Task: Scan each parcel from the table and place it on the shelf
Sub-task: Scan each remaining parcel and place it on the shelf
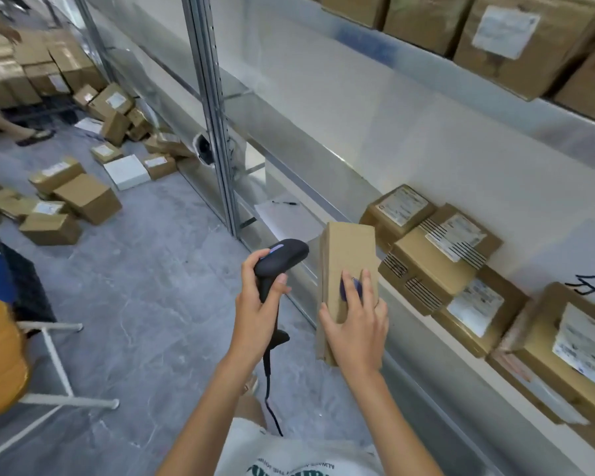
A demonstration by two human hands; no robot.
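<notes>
My right hand (356, 324) grips a long brown cardboard parcel (347, 255) from above, holding it just in front of the metal shelf's front edge (323, 176). A blue-purple mark on the parcel shows between my fingers. My left hand (258, 297) is closed around the handle of a black corded barcode scanner (282, 257), whose head points toward the parcel's left side. On the shelf board to the right lie several labelled brown parcels (440, 255), packed side by side against the white wall.
A vertical shelf post (217, 115) stands left of the parcel. Paper and a pen (284, 203) lie on the shelf. Many boxes (79, 197) are scattered on the grey floor; another person's legs (18, 128) at far left. A white-legged table (49, 341) at lower left. Upper shelf holds boxes (516, 32).
</notes>
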